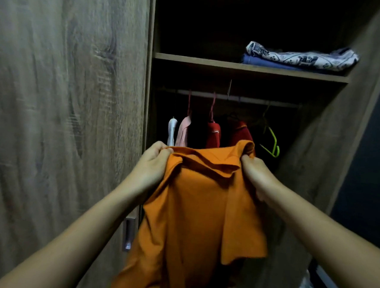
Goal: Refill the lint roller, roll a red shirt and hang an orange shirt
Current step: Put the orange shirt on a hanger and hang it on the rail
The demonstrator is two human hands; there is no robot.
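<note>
- Left hand (153, 161) pinches one shoulder of the orange shirt (199, 212), fingers closed on the cloth.
- Right hand (255, 173) is closed on the other shoulder, near the collar.
- Shirt hangs between both hands in front of the open wardrobe (63, 112), just below the rail (232, 97).
- No hanger shows inside the shirt; a green hanger (272, 143) hangs bare on the rail, right of the red garments (214, 134).
- Judging by this, hanging is under way, not finished: the shirt likely needs a hanger, then a place on the rail.
- Lint roller is not in view, so the refill and rolling steps cannot be judged.
</note>
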